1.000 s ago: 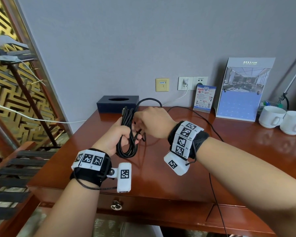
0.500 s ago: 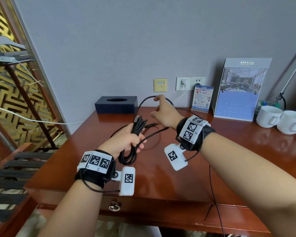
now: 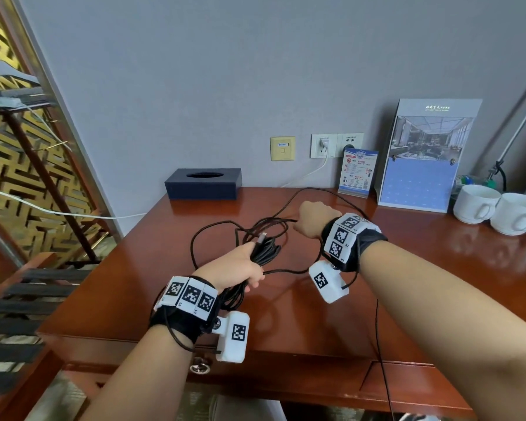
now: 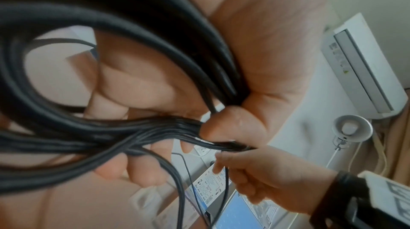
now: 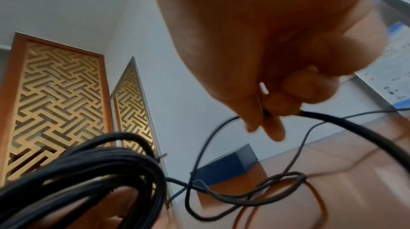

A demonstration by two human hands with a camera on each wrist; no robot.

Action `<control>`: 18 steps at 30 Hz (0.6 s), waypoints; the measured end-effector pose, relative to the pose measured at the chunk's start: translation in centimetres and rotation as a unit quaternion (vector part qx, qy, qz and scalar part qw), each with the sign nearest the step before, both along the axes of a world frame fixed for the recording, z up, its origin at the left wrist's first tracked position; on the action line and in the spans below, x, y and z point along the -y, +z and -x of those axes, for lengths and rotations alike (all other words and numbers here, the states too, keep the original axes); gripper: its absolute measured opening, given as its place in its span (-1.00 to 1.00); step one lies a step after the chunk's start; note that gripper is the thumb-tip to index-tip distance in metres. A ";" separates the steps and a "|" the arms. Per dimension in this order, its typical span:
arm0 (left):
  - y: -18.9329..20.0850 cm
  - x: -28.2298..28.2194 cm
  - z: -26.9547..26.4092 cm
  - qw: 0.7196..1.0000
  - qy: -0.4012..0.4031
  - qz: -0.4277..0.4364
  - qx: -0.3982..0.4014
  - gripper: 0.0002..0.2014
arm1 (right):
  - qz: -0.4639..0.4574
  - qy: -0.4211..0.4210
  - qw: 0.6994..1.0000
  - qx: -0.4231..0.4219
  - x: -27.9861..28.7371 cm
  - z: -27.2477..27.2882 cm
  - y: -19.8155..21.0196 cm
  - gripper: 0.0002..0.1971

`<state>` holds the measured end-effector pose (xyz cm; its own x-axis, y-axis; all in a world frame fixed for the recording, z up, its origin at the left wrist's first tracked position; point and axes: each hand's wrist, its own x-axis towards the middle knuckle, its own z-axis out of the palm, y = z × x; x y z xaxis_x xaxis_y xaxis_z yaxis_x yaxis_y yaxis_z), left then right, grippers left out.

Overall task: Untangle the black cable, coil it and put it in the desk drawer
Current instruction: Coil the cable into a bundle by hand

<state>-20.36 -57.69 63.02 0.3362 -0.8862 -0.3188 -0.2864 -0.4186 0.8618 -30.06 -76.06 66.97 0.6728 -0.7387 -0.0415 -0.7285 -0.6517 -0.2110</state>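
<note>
My left hand grips a bundle of coiled loops of the black cable just above the wooden desk; a plug end sticks up beside the thumb. The wrist view shows the loops running through my curled left fingers. My right hand pinches a loose strand of the cable further back over the desk, to the right. Slack loops hang and lie on the desk between both hands. The desk drawer with a metal ring pull sits closed below my left wrist.
A dark blue tissue box stands at the back left of the desk. A leaflet stand, a large brochure and two white cups line the back right. A white cord is plugged into the wall socket.
My right hand moved away from the left, back and to the right, drawing out a strand. The left hand lowered with the bundle, and loose loops now spread on the desk.
</note>
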 end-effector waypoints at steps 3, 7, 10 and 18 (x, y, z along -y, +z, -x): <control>-0.4 0.0 -0.3 1.000 0.022 -0.013 0.007 -0.36 | -0.008 -0.004 0.997 0.080 1.1 -0.3 -1.0 -0.70; -0.2 -0.1 -1.3 0.996 0.086 0.012 0.005 -0.49 | -0.101 -0.018 0.934 0.343 2.0 -0.7 -0.1 -0.64; 0.4 0.0 -2.1 0.988 0.139 0.067 -0.004 -0.56 | -0.232 -0.082 0.810 0.532 3.0 -0.1 0.7 -0.65; 1.7 1.4 -2.2 0.956 0.242 0.164 -0.005 -0.69 | -0.550 -0.261 0.479 0.633 4.9 4.0 -3.6 -0.65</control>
